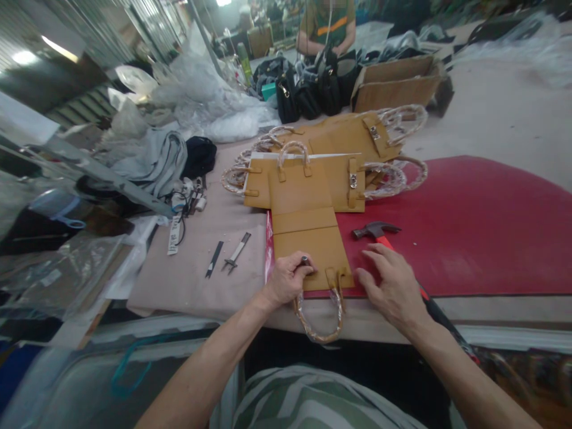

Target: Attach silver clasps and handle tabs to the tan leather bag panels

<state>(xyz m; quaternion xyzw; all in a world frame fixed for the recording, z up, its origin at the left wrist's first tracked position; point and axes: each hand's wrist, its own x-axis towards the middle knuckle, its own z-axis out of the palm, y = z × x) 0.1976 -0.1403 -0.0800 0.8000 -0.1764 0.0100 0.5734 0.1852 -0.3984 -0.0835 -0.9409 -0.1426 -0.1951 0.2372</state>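
My left hand (289, 279) is closed around a short metal punch (304, 260), whose round end shows above the fingers. It rests on the near part of a tan leather bag panel (308, 247), by the lower left corner. A plastic-wrapped handle (320, 338) hangs from that panel over the table edge. My right hand (393, 286) holds nothing, fingers apart, just right of the panel and over a claw hammer (376, 230) with a red and black handle. Part of the hammer's handle is hidden under this hand and forearm.
More tan bag pieces (344, 134) with wrapped handles lie stacked behind. A red mat (482, 232) covers the right side. Calipers (236, 253) and a dark flat blade (214, 260) lie left. Black bags (308, 95), a cardboard box (397, 83) and a person (328, 30) are beyond.
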